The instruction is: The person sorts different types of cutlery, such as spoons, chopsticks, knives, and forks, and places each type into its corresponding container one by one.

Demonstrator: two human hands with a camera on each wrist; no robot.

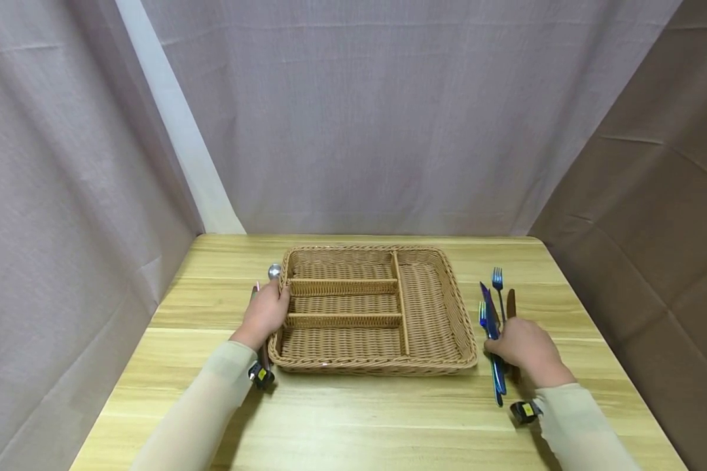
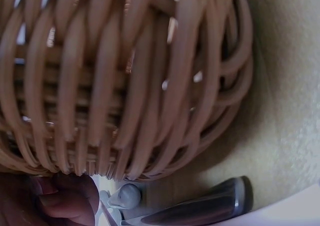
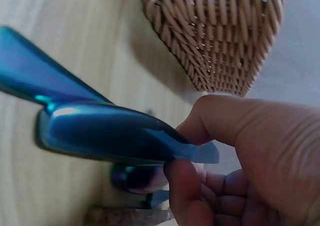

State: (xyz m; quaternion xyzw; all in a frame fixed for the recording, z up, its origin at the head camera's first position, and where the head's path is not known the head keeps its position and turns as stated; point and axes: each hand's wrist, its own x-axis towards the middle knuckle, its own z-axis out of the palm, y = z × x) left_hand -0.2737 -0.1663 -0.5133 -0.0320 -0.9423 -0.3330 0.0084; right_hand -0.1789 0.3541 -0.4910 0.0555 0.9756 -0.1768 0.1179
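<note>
Right hand [image 1: 527, 353] pinches blue cutlery [image 1: 492, 327] off the worktop [image 1: 353, 418] right of the wicker tray [image 1: 459, 307]; left hand's [image 1: 265, 314] fingers curl over a spoon [image 1: 274, 271] at the tray's left wall, likely gathering.

The head view looks down at the wicker tray [image 1: 442, 275]; both wrist views sit close beside it.

sleeves: pale beige, thin, close-fitting | wrists: small black devices with yellow markings | hands [image 1: 265, 314]: bare
</note>
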